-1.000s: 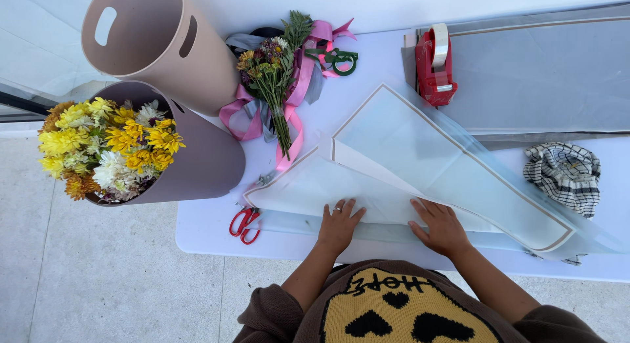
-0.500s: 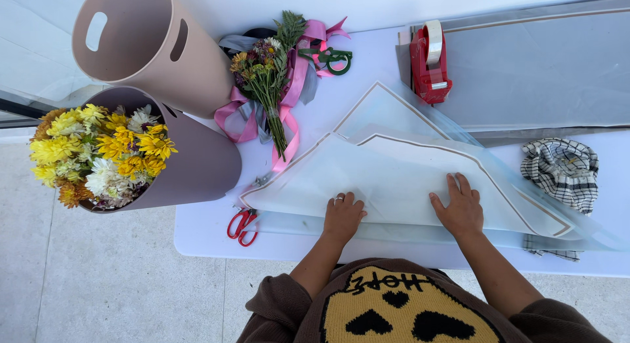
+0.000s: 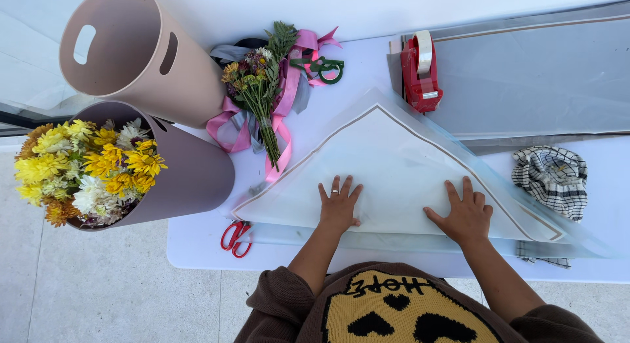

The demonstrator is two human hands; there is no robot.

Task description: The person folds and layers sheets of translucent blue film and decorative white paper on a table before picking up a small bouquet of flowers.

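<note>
Both the left hand [image 3: 338, 208] and the right hand [image 3: 464, 215] lie flat and unclenched, pressing the folded, frosted translucent wrapping sheet [image 3: 394, 166] beneath them on the white counter [image 3: 197, 241]; it looks light, thin, slippery and crease-prone, best lifted by its edges.

Left hand [image 3: 338, 207] and right hand [image 3: 464, 214] lie flat — palms down, fingers spread, forearms extended.
</note>
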